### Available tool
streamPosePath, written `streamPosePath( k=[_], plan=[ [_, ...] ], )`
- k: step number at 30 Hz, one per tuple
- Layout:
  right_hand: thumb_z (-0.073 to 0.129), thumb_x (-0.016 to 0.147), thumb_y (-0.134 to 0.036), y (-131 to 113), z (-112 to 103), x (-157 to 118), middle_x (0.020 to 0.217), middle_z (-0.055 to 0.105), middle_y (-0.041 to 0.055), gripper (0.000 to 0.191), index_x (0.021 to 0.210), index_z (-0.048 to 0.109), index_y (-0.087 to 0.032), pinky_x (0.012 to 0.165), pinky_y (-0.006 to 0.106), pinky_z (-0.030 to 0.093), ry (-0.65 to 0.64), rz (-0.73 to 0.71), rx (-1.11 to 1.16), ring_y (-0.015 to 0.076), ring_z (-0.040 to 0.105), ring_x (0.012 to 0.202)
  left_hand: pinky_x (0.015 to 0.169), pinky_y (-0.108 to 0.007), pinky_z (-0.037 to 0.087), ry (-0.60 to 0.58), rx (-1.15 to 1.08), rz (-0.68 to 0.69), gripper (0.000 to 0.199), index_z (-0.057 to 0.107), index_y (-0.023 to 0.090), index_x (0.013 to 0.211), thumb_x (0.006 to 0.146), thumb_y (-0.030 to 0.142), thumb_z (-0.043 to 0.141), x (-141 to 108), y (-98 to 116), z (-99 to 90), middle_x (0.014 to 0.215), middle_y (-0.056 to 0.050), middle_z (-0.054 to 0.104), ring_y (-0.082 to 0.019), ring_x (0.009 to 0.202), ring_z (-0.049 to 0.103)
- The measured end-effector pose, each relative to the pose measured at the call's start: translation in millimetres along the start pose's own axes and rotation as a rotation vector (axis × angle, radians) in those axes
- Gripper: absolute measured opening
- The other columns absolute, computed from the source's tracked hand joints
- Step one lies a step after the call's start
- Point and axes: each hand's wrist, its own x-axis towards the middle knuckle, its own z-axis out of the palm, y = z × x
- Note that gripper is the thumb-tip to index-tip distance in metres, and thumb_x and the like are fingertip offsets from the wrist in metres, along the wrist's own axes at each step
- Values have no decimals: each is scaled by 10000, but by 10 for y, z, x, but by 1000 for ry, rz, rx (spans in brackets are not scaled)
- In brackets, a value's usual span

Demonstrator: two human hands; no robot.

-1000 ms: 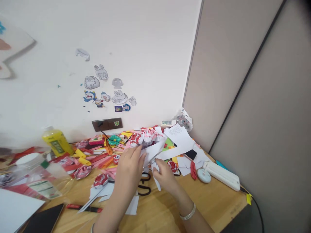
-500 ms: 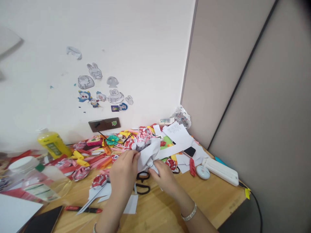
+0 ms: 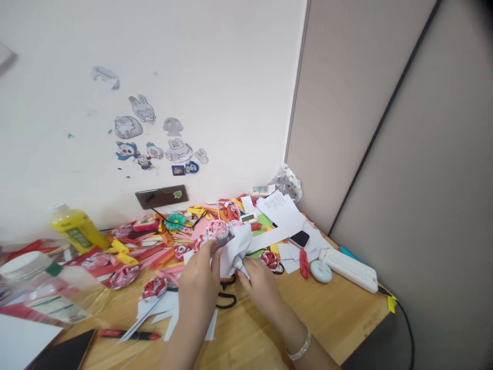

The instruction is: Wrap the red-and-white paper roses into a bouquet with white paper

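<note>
Both hands hold a paper flower bouquet, pink, red and white crumpled paper roses (image 3: 216, 228) with a white paper wrapper (image 3: 235, 250) around them. My left hand (image 3: 200, 275) is closed on the wrapper's left side, thumb and fingers pinching the paper near the roses. My right hand (image 3: 260, 282) is closed around the twisted lower end of the wrapper. Below the bouquet lie black-handled scissors (image 3: 226, 300), partly hidden by the hands. Left of my left hand, a red and white paper rose (image 3: 153, 289) rests on white paper strips.
A yellow bottle (image 3: 79, 231) and a clear jug (image 3: 50, 293) stand at left, near a red marker (image 3: 129, 334). Coloured paper scraps line the wall. At right are a phone (image 3: 299, 238), a mouse (image 3: 321, 271) and a long white device (image 3: 350, 270).
The bouquet has turned and tilted, showing more pink roses on its left. My left hand has shifted slightly on the wrapper. The view has swung a little to the right.
</note>
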Motion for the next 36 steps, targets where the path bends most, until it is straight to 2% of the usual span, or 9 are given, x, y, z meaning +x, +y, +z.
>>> streamPosePath(
  k=[2, 5, 8, 11, 14, 20, 27, 33, 36],
  plan=[
    [450, 864, -183, 11, -2, -7, 859, 639, 77, 142, 890, 588, -164, 686, 277, 380, 9, 3, -1, 213, 565, 820, 656, -337, 506, -112, -85, -125, 232, 502, 158, 1045, 874, 288, 414, 13, -21, 34, 931, -115, 705, -244, 803, 671],
    [450, 859, -176, 7, -7, -15, 846, 640, 77, 142, 879, 590, -160, 685, 277, 381, 22, 18, 20, 214, 567, 818, 659, -342, 507, -230, -261, -206, 272, 403, 178, 1103, 847, 265, 425, 62, -33, 66, 922, -95, 702, -237, 819, 669],
    [443, 860, -174, -5, -11, -19, 877, 639, 88, 157, 906, 592, -155, 711, 285, 388, 15, 27, 64, 220, 569, 847, 697, -352, 498, -249, -327, -221, 314, 365, 190, 1111, 815, 255, 446, 111, -17, 71, 917, -86, 699, -230, 836, 661],
    [437, 867, -186, -3, -26, -25, 897, 634, 93, 169, 932, 590, -156, 726, 291, 398, 14, 32, 120, 223, 565, 865, 680, -333, 487, -266, -300, -193, 273, 395, 223, 1072, 804, 248, 446, 146, 17, 27, 816, -25, 699, -210, 766, 661],
    [429, 870, -180, 8, -57, -35, 904, 634, 86, 176, 948, 585, -163, 735, 291, 404, 12, 39, 158, 218, 563, 869, 637, -292, 480, -234, -284, -182, 222, 434, 247, 1015, 795, 257, 459, 164, 42, -33, 758, 15, 691, -187, 703, 660],
    [440, 865, -177, 34, -38, -65, 947, 632, 82, 170, 942, 591, -168, 781, 294, 402, -3, 25, 212, 211, 556, 911, 562, -272, 473, -134, -141, -187, 104, 486, 245, 894, 800, 269, 447, 187, 61, -31, 734, -2, 702, -195, 638, 666],
    [456, 855, -174, 92, -19, -63, 905, 636, 72, 148, 917, 590, -170, 740, 287, 408, 26, 68, 273, 203, 562, 856, 699, -307, 497, -97, 3, 103, 241, 531, 176, 1059, 879, 244, 387, -8, 3, 57, 914, -108, 697, -213, 816, 656],
    [452, 861, -181, 118, -71, -85, 964, 642, 72, 188, 983, 595, -179, 774, 290, 415, 40, 74, 405, 200, 568, 898, 741, -361, 454, 29, 160, 198, 196, 589, 155, 992, 863, 231, 463, -130, -62, -85, 799, -95, 675, -254, 803, 583],
    [452, 868, -201, 115, -104, -86, 974, 643, 70, 199, 1009, 590, -182, 784, 293, 413, 39, 41, 476, 203, 569, 909, 684, -338, 450, 10, 111, 134, 205, 602, 160, 956, 869, 270, 453, -99, -118, -108, 792, -85, 641, -227, 737, 565]
  ],
)
